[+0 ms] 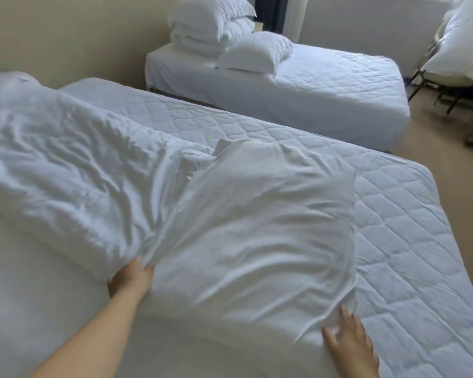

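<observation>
Pillow (257,219) in a plain white case lies across the near edge of the bed (410,241), on its quilted mattress cover, toward the near right corner. The case is full and puffed, its cloth creased in long folds that run toward the left corner. The left hand (130,278) pinches that near left corner, fingers curled into the bunched fabric. The right hand (350,342) is blurred, fingers spread wide and straight, touching the near right corner of the pillow. A rumpled white duvet (66,159) is heaped along the bed's left side, just beside the pillow. On the far bed (339,91), stacked pillows (210,20) sit at its head end.
</observation>
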`<state>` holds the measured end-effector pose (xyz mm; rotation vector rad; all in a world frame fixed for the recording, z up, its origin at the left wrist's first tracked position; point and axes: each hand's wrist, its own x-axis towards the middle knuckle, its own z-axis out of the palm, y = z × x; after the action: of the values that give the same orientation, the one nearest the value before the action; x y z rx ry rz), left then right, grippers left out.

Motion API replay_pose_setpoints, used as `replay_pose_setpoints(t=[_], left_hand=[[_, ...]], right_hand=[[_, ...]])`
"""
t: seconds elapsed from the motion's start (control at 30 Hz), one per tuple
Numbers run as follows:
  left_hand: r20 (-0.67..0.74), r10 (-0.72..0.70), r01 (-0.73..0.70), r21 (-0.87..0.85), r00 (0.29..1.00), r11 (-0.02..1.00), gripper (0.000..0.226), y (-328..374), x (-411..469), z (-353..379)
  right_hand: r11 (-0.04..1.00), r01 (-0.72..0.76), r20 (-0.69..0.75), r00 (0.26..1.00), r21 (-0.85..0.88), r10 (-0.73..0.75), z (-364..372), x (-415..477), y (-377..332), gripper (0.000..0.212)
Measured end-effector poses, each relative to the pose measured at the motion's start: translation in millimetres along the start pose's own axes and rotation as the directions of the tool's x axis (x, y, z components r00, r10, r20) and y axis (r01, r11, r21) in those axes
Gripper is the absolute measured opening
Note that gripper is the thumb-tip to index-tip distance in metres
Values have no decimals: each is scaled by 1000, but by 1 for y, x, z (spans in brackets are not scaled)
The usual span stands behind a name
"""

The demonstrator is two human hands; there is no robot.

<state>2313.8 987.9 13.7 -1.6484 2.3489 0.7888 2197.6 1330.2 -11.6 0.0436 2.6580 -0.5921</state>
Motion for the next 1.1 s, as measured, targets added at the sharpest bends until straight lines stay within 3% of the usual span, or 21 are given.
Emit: replay_pose_setpoints(t=[0.1,0.17,0.27,0.33,0.4,0.53,0.6,0.73,0.83,0.9,1.0,1.1], left_hand=[[-22,146,-141,156,989,978,45,10,-11,-5],[7,214,-211,210,977,955,47,4,-22,-8],[39,243,-246,215,969,945,54,-13,-33,-9],[40,273,-276,139,961,951,53,-22,-29,-14],[80,283,-281,-35,956,959,47,-30,-16,-21],[174,378,-339,-217,909,916,36,-49,20,-35],[145,400,-354,-266,905,897,34,-69,53,-46],[-166,465,-484,-103,870,869,59,-131,169,-97],[-81,375,-376,5,923,927,81,-179,268,-153],[-32,326,-323,76,945,943,98,-209,327,-175],[38,253,-256,164,967,953,76,-249,398,-202],[127,202,-213,83,971,973,62,-283,444,-215]], right_hand=[[993,82,-84,992,-82,-89,1,-11,-7,65],[978,154,-31,987,-143,-160,1,-23,-15,69],[947,264,-40,960,-182,-276,1,-32,-28,103],[879,385,-51,909,-281,-414,2,-30,-46,101],[876,432,40,900,-214,-434,10,-25,-74,96],[738,648,14,753,-190,-658,78,-14,-140,93],[662,712,9,682,-235,-731,106,-23,-193,71],[672,671,101,727,-313,-679,176,-27,-315,76],[649,685,152,717,-332,-680,248,-16,-397,72],[634,700,235,711,-329,-663,293,-15,-444,80],[593,697,321,714,-403,-622,355,-17,-495,103],[542,727,370,683,-421,-629,392,-20,-532,105]])
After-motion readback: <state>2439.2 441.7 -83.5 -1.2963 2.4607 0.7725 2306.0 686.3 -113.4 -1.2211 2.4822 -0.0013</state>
